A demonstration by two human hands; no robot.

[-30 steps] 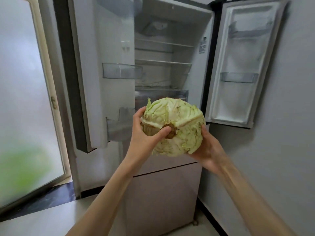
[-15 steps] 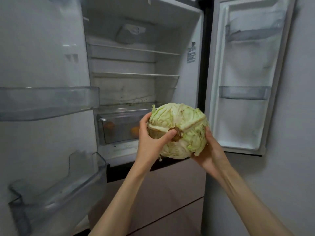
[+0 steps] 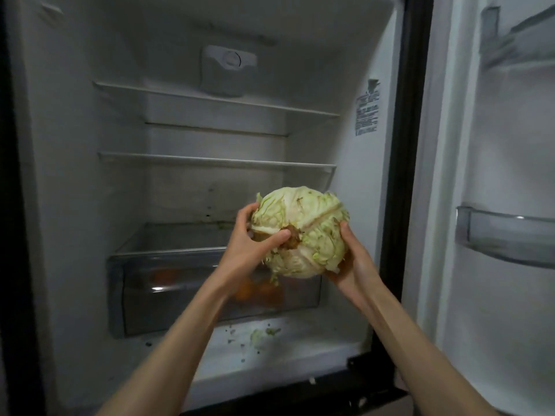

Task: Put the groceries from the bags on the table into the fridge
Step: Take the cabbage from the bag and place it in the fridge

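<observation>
While the left hand [image 3: 252, 244] curls round the near-left side of the cabbage [image 3: 301, 232], thumb pressed beside the brown stem stub, the right hand [image 3: 353, 259] cups it from below and to the right, so the head hangs in the air in front of the crisper drawer [image 3: 186, 283]. It sits above that drawer's lid and below the lower glass shelf [image 3: 216, 162]. Loose, ragged outer leaves could tear or slide under the fingers, and then the heavy head might drop onto the drawer lid. The gap under the lower glass shelf looks snug for so bulky a head, so it may knock the shelf edge going in. More leaf scraps [image 3: 264, 334] could fall on the fridge floor below the drawer, where some already lie.
</observation>
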